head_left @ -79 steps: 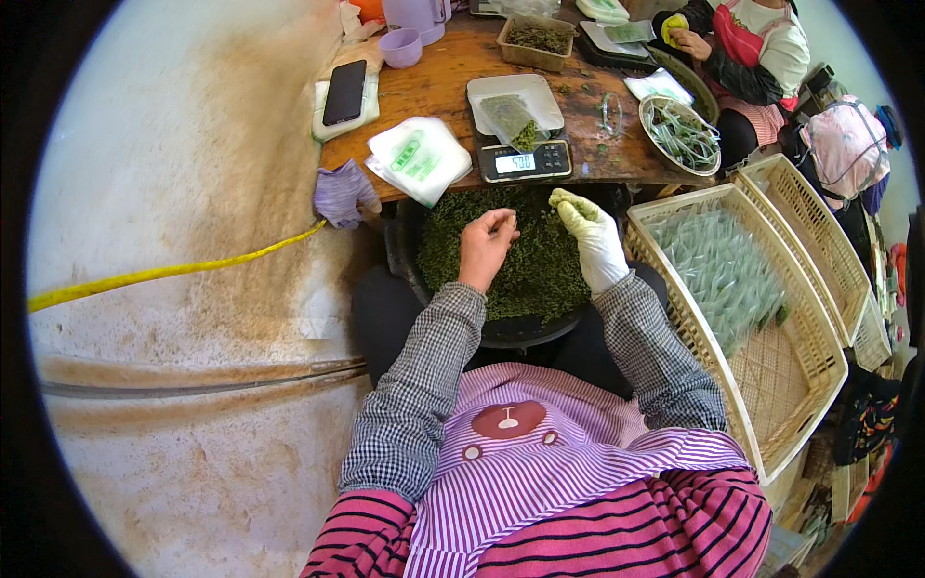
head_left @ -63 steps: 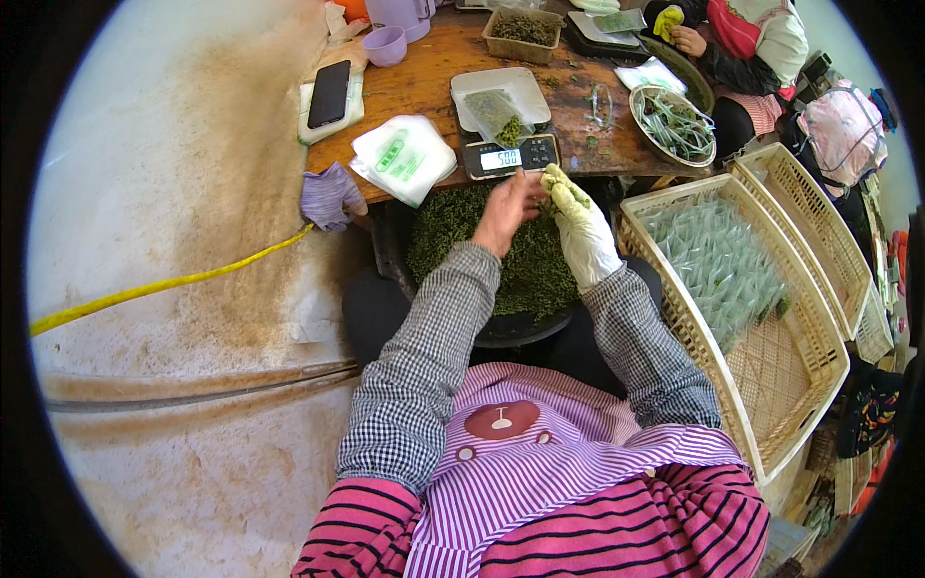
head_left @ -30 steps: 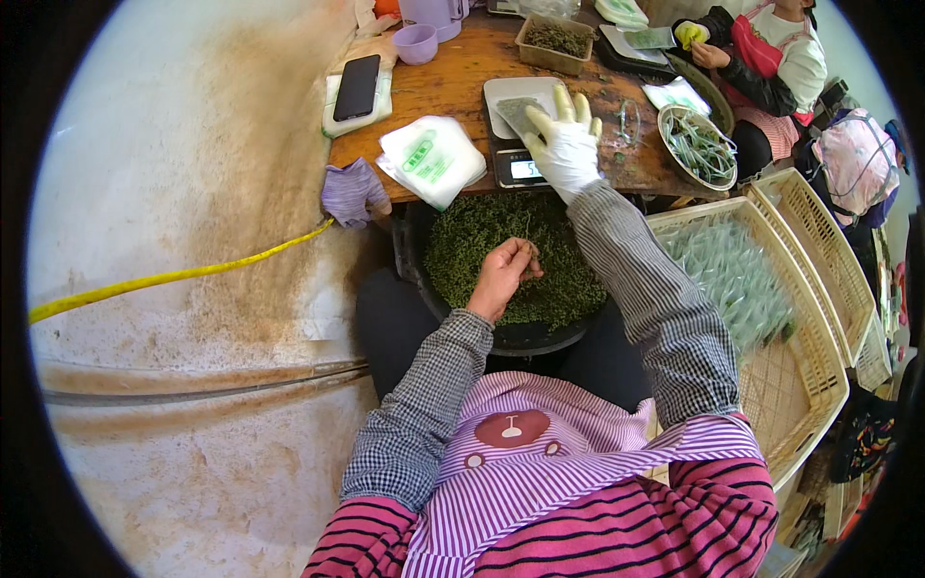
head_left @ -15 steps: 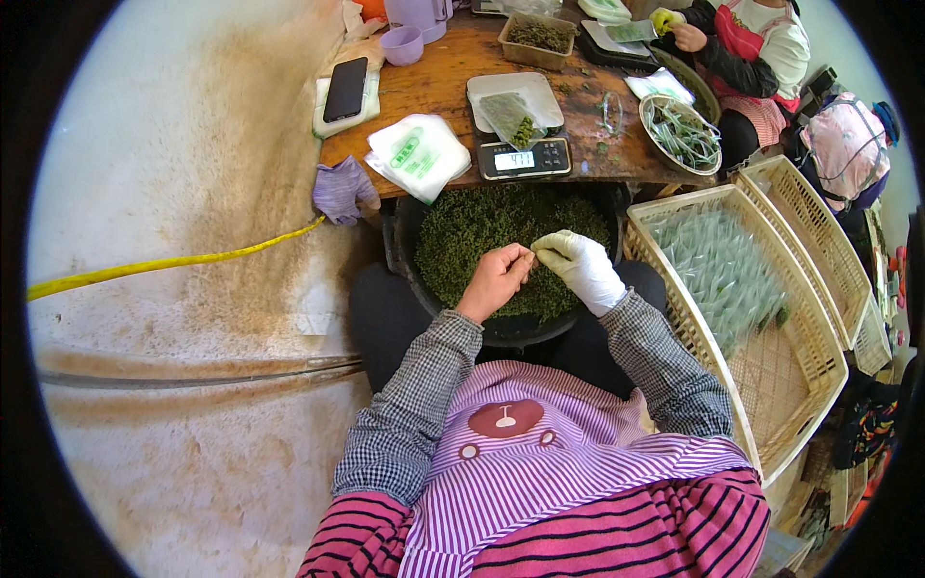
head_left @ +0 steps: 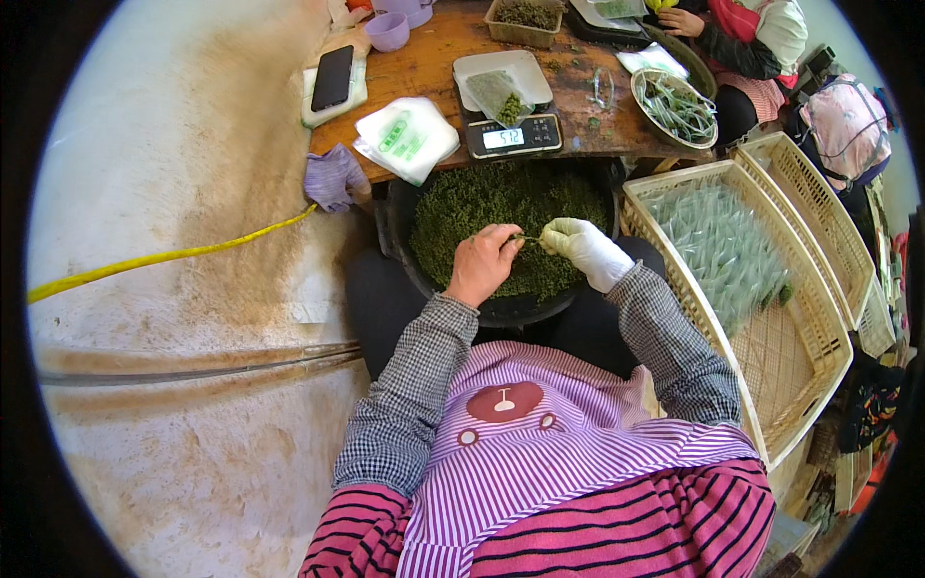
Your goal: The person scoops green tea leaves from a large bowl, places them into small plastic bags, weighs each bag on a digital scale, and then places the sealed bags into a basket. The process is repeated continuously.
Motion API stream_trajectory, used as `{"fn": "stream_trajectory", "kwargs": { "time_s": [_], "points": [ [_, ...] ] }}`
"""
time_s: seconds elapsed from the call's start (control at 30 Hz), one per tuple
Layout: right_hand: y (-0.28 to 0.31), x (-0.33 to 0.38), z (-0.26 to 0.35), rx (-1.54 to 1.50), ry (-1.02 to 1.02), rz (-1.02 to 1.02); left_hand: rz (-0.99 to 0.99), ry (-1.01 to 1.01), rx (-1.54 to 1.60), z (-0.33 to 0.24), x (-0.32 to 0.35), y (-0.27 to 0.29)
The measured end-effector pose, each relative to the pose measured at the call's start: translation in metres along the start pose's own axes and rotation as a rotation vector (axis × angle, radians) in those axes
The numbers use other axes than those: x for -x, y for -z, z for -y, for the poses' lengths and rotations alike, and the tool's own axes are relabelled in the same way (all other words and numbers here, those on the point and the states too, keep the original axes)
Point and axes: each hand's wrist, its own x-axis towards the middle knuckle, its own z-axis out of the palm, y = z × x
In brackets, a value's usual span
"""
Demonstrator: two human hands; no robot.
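Note:
My left hand [head_left: 485,263], bare, pinches one end of a thin green sprig [head_left: 526,238] over the black tub [head_left: 525,313]. The other end is between the fingertips of my right hand [head_left: 590,252], which wears a white glove. Beneath both hands, dark green herb [head_left: 482,207] in small sprigs fills the tub between my knees. Beyond it, on the table edge, a digital scale [head_left: 514,137] bears a clear plastic bag [head_left: 496,96] with some herb at its mouth.
Flat white bags [head_left: 409,138], a phone [head_left: 332,77] and a purple cup [head_left: 387,32] lie on the left of the wooden table [head_left: 434,48]. Filled bags [head_left: 718,246] sit in a cream crate [head_left: 805,405] at right. A bowl [head_left: 676,108] holds green strips. A co-worker's hand [head_left: 682,21] is beyond.
My hands have drawn slightly apart, and the sprig between them now shows. The scale's reading has changed. The whole view has shifted a little.

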Motion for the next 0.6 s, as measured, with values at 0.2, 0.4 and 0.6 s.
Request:
{"fn": "stream_trajectory", "kwargs": {
  "time_s": [0.2,0.4,0.6],
  "points": [
    [-0.007,0.005,0.004,-0.187,-0.144,0.064,-0.08,0.066,-0.099,0.001,-0.001,-0.004],
    [-0.006,0.014,0.007,-0.365,-0.111,0.02,-0.274,0.421,0.156,0.045,-0.009,-0.007],
    [0.006,-0.002,0.017,-0.376,-0.048,-0.213,-0.155,0.536,0.466,0.05,0.002,-0.002]
  ]
}}
